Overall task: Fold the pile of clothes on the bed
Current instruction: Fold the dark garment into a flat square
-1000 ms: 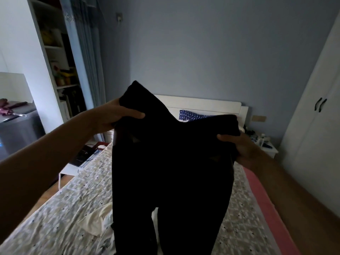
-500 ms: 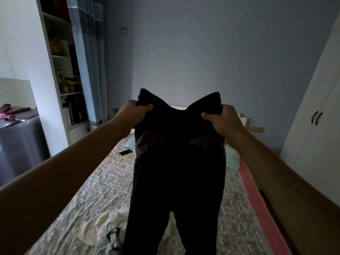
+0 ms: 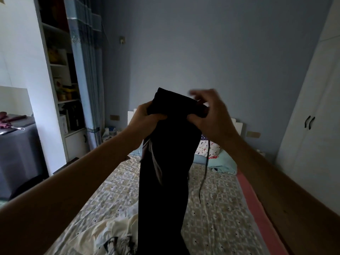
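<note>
A pair of black trousers (image 3: 166, 168) hangs lengthwise in the air above the bed (image 3: 217, 208), its two legs brought together into one narrow column. My left hand (image 3: 145, 120) grips the waistband from the left. My right hand (image 3: 207, 115) touches the waistband's right end with the thumb, its fingers spread and blurred. A thin drawstring (image 3: 203, 179) dangles from the waist on the right. Cream and white clothes (image 3: 114, 234) lie crumpled on the patterned sheet below, partly hidden by the trousers.
Pillows (image 3: 219, 157) and a white headboard (image 3: 237, 124) lie at the far end of the bed. A white wardrobe (image 3: 312, 116) stands on the right, shelves (image 3: 62, 85) and a curtain (image 3: 86, 80) on the left. A pink bed edge (image 3: 257, 208) borders the wooden floor.
My hands have come together, folding the trousers in half lengthwise so the two legs overlap. My right hand's fingers have loosened and spread. The view has tilted down a little.
</note>
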Action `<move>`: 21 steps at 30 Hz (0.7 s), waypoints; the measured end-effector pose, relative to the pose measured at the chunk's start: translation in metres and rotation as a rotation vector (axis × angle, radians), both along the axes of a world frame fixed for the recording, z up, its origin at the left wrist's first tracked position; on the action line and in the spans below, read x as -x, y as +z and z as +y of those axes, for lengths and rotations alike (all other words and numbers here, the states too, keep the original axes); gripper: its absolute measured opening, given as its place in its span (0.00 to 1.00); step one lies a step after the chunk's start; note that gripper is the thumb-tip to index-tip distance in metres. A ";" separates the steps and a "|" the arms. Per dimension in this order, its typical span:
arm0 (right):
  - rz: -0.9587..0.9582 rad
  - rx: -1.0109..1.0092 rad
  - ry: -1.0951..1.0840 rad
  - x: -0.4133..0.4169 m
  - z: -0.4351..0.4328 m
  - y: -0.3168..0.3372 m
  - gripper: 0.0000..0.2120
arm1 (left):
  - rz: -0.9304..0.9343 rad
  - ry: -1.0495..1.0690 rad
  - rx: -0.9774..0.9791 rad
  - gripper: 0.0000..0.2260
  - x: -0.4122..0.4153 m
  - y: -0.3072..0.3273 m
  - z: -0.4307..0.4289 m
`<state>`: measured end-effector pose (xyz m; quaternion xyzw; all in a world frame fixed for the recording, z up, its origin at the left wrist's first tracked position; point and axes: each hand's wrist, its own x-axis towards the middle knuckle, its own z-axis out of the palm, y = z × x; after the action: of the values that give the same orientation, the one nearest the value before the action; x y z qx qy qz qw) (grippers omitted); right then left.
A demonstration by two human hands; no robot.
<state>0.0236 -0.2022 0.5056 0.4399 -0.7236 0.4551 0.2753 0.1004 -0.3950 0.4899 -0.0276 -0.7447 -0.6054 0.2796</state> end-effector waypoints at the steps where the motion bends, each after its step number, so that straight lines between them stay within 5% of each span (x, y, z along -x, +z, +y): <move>1: -0.009 0.047 -0.095 0.009 0.005 0.000 0.40 | -0.011 -0.049 -0.030 0.14 0.000 -0.001 -0.004; 4: -0.492 -0.044 0.051 0.029 0.020 -0.006 0.64 | -0.006 -0.182 -0.139 0.14 -0.002 -0.004 -0.012; 6: -0.762 -0.053 0.379 0.036 0.024 -0.017 0.53 | -0.002 -0.242 -0.183 0.12 0.000 -0.006 -0.018; 9: -0.758 -0.025 0.484 0.045 0.021 -0.028 0.28 | 0.023 -0.291 -0.144 0.12 0.007 -0.009 -0.030; 12: -0.721 0.015 0.405 0.055 0.015 -0.018 0.15 | 0.002 -0.228 -0.012 0.17 0.018 -0.006 -0.046; 21: -0.612 -0.173 -0.038 0.127 -0.014 0.050 0.17 | -0.170 0.238 0.385 0.12 0.117 0.053 -0.063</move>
<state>-0.1037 -0.2160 0.5557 0.2908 -0.8168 0.4980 0.0150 -0.0171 -0.4577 0.5433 0.0586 -0.8653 -0.4151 0.2749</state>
